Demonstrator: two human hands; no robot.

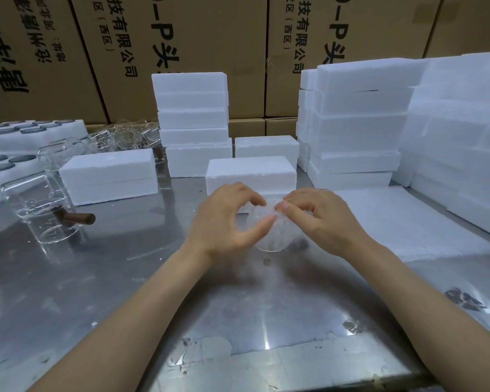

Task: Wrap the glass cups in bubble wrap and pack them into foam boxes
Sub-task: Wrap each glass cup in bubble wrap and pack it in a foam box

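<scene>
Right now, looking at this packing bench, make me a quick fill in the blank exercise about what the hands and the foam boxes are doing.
1. Both hands, left and right, hold a glass cup covered in ____ wrap.
2. The bare glass cups wait on the person's ____ side.
3. The tallest stacks of foam boxes stand on the person's ____ side.
4. The tabletop is shiny ____.

Missing words: bubble; left; right; metal
</scene>
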